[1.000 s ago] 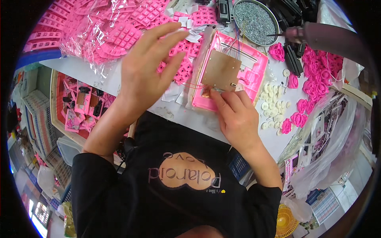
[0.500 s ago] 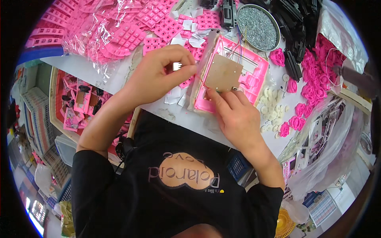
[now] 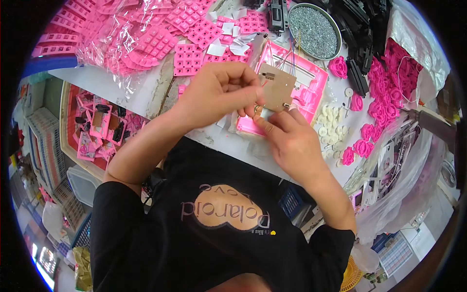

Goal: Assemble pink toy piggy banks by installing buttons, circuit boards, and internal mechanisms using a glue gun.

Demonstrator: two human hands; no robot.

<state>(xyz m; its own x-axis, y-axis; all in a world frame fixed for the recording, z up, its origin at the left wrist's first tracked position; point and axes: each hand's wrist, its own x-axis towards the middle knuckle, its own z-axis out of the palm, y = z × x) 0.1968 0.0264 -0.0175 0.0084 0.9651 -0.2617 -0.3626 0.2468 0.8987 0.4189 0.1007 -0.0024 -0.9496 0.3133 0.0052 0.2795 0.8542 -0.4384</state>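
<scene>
A small brown circuit board (image 3: 278, 87) with thin wires is held just above a pink plastic casing (image 3: 314, 90) that lies on the white worktop (image 3: 146, 92). My left hand (image 3: 219, 92) pinches the board's left lower edge with fingertips curled. My right hand (image 3: 292, 141) comes up from below, its thumb and forefinger touching the board's bottom edge. The wires run from the board up into the casing.
Pink rubber keypad sheets (image 3: 194, 29), some in clear bags, cover the worktop's left and back. A round metal dish of small screws (image 3: 314, 31) stands behind the casing. Black parts (image 3: 369, 29), pink knobs (image 3: 389, 92) and white discs (image 3: 333, 121) lie to the right. A crate of pink parts (image 3: 99, 126) sits below left.
My left hand has drawn back from the keypad pile and closed onto the board's edge. The board is now held by both hands over the casing.
</scene>
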